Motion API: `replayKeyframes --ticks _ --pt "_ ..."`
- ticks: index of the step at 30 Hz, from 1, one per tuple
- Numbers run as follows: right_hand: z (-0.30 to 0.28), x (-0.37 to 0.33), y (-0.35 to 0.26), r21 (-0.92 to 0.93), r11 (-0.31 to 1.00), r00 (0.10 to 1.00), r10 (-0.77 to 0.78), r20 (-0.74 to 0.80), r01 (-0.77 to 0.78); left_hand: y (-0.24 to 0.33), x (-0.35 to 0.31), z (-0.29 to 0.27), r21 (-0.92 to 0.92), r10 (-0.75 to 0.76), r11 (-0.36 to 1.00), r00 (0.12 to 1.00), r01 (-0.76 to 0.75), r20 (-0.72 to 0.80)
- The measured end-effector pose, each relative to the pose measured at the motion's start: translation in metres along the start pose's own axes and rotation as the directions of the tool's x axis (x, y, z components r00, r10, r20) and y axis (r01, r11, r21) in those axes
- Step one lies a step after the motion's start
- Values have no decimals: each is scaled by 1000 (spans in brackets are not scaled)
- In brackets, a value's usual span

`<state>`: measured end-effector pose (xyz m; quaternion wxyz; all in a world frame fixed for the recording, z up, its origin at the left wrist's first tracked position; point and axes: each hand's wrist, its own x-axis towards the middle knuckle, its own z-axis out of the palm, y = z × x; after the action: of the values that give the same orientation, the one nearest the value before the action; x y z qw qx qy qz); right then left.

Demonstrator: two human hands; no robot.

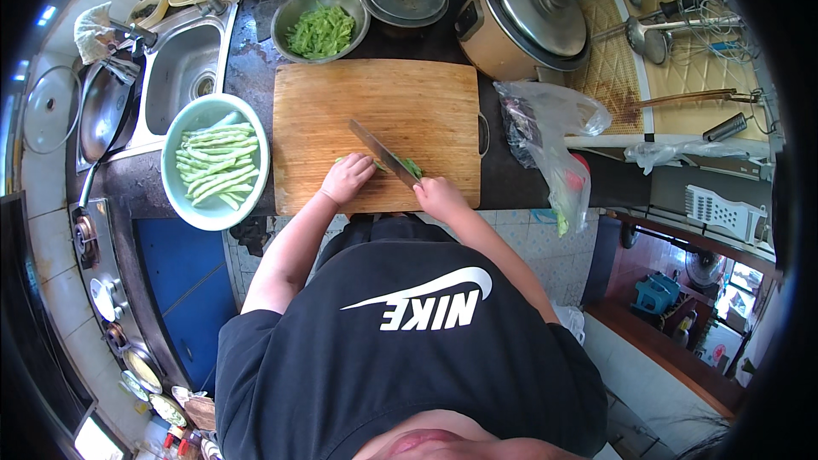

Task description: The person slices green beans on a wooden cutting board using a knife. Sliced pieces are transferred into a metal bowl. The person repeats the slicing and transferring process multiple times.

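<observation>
Green beans under the knife on a wooden board

Mid-frame, the right hand [440, 196] is clenched on the knife [381, 152] handle; the left hand [347, 179] pins the beans [410, 167] with curled fingers, at the cutting board's [375, 102] lower edge. Beans look light, firm, apt to roll.

Bare cutting board [375, 111] between bowl [181, 196] and bag [554, 145].

Right hand [440, 197] grips knife [382, 152] — slicing beans [410, 167].

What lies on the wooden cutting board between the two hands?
Green beans under the knife blade, between left hand and right hand, in the head view.
</observation>
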<state>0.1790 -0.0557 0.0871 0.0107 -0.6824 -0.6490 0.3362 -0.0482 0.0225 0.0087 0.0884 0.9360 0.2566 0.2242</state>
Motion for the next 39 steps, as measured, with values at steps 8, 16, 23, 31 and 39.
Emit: replayKeyframes --ticks 8,16,23,31,39 --pt "-6 -13 -1 -11 998 998 -67 -17 67 0 0 -1 -36 -10 999 1000 11 20" --pt "-10 -10 -7 -14 999 998 -47 29 47 -1 1 -1 -31 7 999 1000 -7 16" --pt "4 15 -16 1 999 999 -47 25 47 -1 -2 1 -18 5 1000 1000 -5 5" --pt "4 -13 7 27 999 999 -28 -32 28 -2 -4 5 -32 73 997 997 -72 29" --pt "-3 -26 -3 33 999 1000 -20 1 20 -1 1 -3 -25 79 997 996 -78 31"
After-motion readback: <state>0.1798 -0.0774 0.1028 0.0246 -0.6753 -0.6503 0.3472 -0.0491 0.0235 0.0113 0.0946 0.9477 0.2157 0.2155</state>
